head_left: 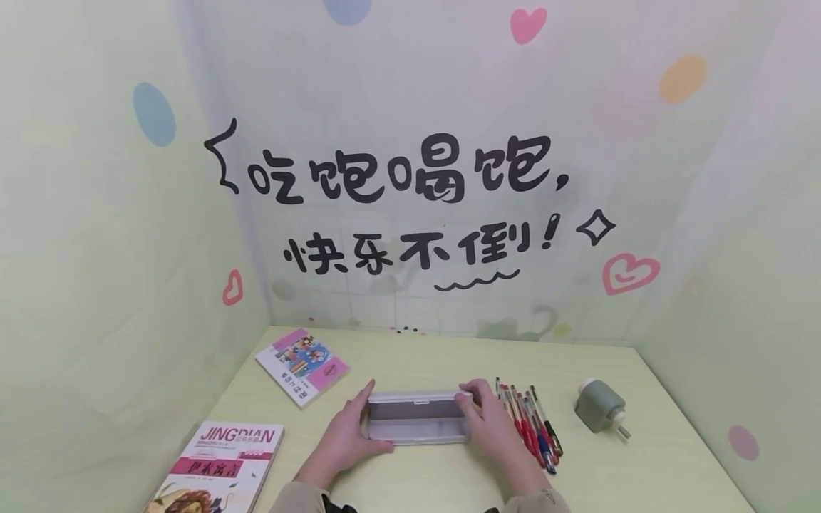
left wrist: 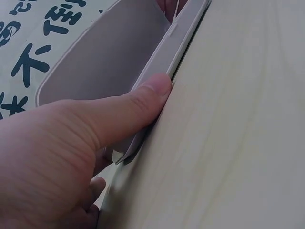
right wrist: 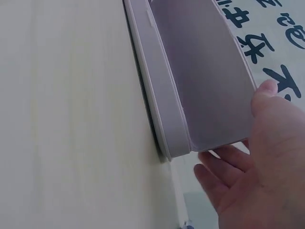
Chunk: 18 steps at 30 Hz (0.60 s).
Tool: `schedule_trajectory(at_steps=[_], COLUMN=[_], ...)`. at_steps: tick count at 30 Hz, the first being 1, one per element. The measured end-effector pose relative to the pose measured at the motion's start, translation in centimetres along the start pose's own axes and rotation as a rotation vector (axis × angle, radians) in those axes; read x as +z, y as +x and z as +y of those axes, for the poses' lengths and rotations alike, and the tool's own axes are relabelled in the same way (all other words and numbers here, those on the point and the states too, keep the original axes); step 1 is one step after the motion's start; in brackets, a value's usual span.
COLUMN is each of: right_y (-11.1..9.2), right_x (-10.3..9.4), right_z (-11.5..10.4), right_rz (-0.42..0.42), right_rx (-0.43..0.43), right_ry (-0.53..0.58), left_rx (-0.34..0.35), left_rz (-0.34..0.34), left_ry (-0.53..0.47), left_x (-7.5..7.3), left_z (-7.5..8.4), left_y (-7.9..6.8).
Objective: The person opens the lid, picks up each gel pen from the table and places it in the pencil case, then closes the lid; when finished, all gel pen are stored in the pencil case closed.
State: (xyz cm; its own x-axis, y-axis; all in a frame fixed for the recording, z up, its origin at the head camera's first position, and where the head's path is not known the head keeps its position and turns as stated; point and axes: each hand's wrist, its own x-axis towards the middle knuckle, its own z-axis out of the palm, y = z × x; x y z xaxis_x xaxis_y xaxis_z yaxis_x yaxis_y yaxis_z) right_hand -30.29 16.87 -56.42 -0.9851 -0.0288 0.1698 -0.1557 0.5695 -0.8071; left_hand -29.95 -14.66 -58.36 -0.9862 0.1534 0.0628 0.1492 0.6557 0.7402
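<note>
A pale, long pencil case (head_left: pixel 417 432) lies on the table with its hinged lid (right wrist: pixel 205 81) raised. The case's inside is bare in the head view. My left hand (head_left: pixel 353 436) holds the left end of the case, thumb along the front rim and other fingers round the side; in the left wrist view this hand (left wrist: pixel 62 152) partly hides that end. At the right end my right hand (head_left: pixel 490 420) grips the raised lid, its thumb on the lid's edge and its fingers behind, as the right wrist view shows of the hand (right wrist: pixel 267 152).
Several pens (head_left: pixel 529 420) with red, blue and black parts lie right of the case. Farther right is a grey-green squarish object (head_left: pixel 599 407) with pale ends. A pink-and-white book (head_left: pixel 301 367) lies back left, a larger book (head_left: pixel 218 463) front left. Printed curtains enclose the table.
</note>
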Motion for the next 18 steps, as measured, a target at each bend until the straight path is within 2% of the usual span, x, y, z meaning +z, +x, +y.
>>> schedule_trajectory(at_steps=[4, 9, 14, 18], right_y=[0.6, 1.4, 2.2, 2.9], right_x=[0.2, 1.0, 1.5, 1.5], right_z=[-0.7, -1.2, -1.8, -2.1], right_rz=[0.132, 0.263, 0.337, 0.336], right_rx=[-0.026, 0.005, 0.008, 0.013], right_ry=[0.092, 0.07, 0.05, 0.013], left_rx=[-0.005, 0.008, 0.025, 0.044], left_rz=[-0.002, -0.003, -0.003, -0.007], left_ry=[0.012, 0.014, 0.01, 0.003], left_x=[0.3, 0.5, 0.3, 0.3], left_z=[-0.2, -0.5, -0.5, -0.7], left_y=[0.1, 0.0, 0.1, 0.2])
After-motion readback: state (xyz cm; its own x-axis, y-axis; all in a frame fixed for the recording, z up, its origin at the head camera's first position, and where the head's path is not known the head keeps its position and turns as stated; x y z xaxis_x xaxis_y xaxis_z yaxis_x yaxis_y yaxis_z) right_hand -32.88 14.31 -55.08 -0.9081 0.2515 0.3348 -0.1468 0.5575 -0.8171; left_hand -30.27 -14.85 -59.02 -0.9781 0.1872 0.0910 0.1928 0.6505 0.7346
